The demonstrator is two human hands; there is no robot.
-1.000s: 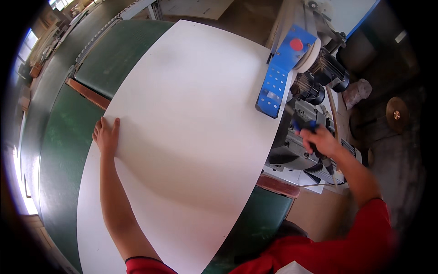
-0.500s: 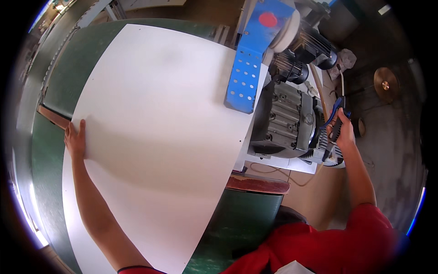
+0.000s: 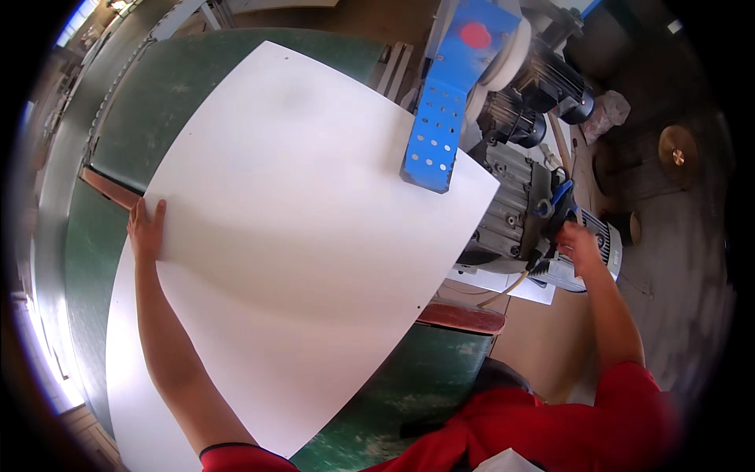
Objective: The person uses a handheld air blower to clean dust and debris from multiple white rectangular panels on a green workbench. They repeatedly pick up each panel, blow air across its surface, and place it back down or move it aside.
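A large white panel (image 3: 299, 197) with small dark holes near its edges lies across green-topped supports, turned at an angle. My left hand (image 3: 146, 232) is at its left edge, thumb on the top face and fingers at the rim; their tips are partly hidden. On the right, my right hand (image 3: 580, 245) is closed round a black and blue air blow gun (image 3: 561, 206), held over the grey motor housing. A thin yellowish hose (image 3: 507, 293) trails below the gun. The blue perforated machine guard (image 3: 431, 141) overhangs the panel's far right part.
Green work surfaces (image 3: 401, 381) show on both sides of the panel, with reddish-brown strips (image 3: 464, 317) between sections. Beyond the guard stand black motors (image 3: 511, 118) and a grey gear housing (image 3: 507, 197). A metal rail (image 3: 82, 134) runs along the left. A round brass-coloured disc (image 3: 678, 146) is at far right.
The panel has turned clockwise, its right corner now reaching past the blue guard. My left hand stays at its edge. My right hand has lowered slightly with the blow gun, which has tilted.
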